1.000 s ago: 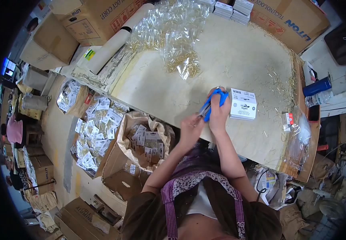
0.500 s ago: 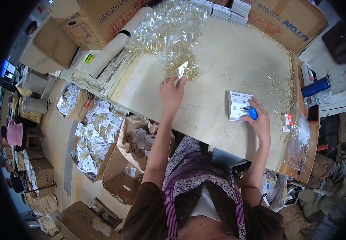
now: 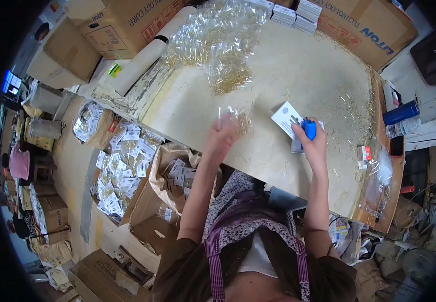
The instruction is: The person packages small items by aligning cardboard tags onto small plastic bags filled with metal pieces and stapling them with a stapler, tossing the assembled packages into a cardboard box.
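Note:
My left hand (image 3: 222, 137), slightly blurred, pinches a small clear plastic bag (image 3: 243, 121) with thin gold-coloured pins inside, held over the near part of the table. In my right hand (image 3: 312, 146) are a small blue stapler (image 3: 308, 129) and a white printed card (image 3: 284, 117), which is tilted and lifted toward the left. Below that hand, a stack of similar cards (image 3: 296, 147) lies on the tabletop, partly hidden. Farther back is a big pile of clear bags (image 3: 213, 38) with gold pins, its nearest bag (image 3: 230, 80) lying toward me.
Loose gold pins (image 3: 351, 108) are scattered on the table's right side. Card stacks (image 3: 306, 17) and cartons (image 3: 364, 30) line the back. A box of carded bags (image 3: 122, 171) and an open paper sack (image 3: 170, 166) stand at lower left. A blue bottle (image 3: 400, 111) is at right.
My left hand has drawn a pin-filled bag away from the pile toward me. My right hand has lifted a card off the stack, the blue stapler still in its grasp.

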Demonstrator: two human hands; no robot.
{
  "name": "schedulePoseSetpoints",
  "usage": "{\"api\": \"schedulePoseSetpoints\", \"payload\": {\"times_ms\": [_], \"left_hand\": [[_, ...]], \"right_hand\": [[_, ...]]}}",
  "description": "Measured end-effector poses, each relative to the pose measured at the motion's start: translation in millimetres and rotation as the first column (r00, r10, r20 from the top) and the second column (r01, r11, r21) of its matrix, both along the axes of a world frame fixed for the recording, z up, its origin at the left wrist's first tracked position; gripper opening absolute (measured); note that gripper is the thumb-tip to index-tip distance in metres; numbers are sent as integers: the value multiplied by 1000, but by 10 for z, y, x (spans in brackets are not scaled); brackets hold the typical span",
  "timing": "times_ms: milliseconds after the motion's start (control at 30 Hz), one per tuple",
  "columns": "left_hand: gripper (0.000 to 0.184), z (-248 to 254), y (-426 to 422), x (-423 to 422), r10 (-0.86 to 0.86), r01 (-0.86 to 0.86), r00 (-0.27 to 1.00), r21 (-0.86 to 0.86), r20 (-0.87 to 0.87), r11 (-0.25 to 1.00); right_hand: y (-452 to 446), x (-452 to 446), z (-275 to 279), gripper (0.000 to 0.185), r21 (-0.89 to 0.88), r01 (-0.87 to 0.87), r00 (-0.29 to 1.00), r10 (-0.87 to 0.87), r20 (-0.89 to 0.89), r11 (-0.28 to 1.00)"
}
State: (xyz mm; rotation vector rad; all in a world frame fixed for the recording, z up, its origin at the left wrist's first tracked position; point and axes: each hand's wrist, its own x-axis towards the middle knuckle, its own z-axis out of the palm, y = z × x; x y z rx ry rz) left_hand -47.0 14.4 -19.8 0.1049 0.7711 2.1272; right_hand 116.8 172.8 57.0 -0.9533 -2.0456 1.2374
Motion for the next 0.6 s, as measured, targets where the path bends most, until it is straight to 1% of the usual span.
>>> {"api": "schedulePoseSetpoints", "payload": {"times_ms": [33,100,133,200,267,333,367,400,433,467,500,533,567,600], "left_hand": [[29,47,-39,93,-65,60,994,-49,-89,997],[31,-77,-107,180,-79,75,995,-53,-66,996],[33,-123,-131,210,-98,96,994,-54,-43,994],[31,-98,-159,264,-99,94,992,-66,-72,993],[30,7,-178,316,-100,92,990,-77,-102,993],[39,84,-188,357,-87,49,979,-202,-182,978],[39,108,-184,375,-85,48,980,-203,-180,978],[41,131,-171,389,-75,18,967,-229,-244,973],[42,141,-157,399,-67,-13,949,-252,-308,968],[42,136,-147,404,-68,-13,949,-251,-308,968],[43,125,-140,406,-99,5,929,-253,-358,967],[43,114,-137,408,-130,24,905,-257,-405,966],[43,104,-136,410,-130,24,905,-258,-405,966],[39,94,-136,410,-140,34,912,-269,-386,963]], "right_hand": [[-5,-56,33,29,0,-2,1000,2,0,1000],[-10,-139,87,30,-69,-55,997,59,59,996],[4,-163,72,30,-71,-57,996,61,60,996],[43,-193,27,31,-134,-117,989,128,75,984],[58,-200,7,31,-103,-144,984,154,95,984],[63,-224,-2,31,-73,-174,977,182,116,982],[60,-239,-7,32,-45,-242,957,246,156,969],[54,-252,-3,33,-19,-308,932,305,196,951],[29,-273,4,33,-19,-307,932,304,197,952],[-17,-309,14,35,-17,-347,917,343,203,938],[-63,-348,34,37,-16,-387,900,382,208,922],[-91,-384,63,36,-52,-408,884,409,226,911],[-104,-417,56,36,-53,-408,884,409,226,911],[-111,-449,43,36,-44,-430,872,427,240,902]]}}
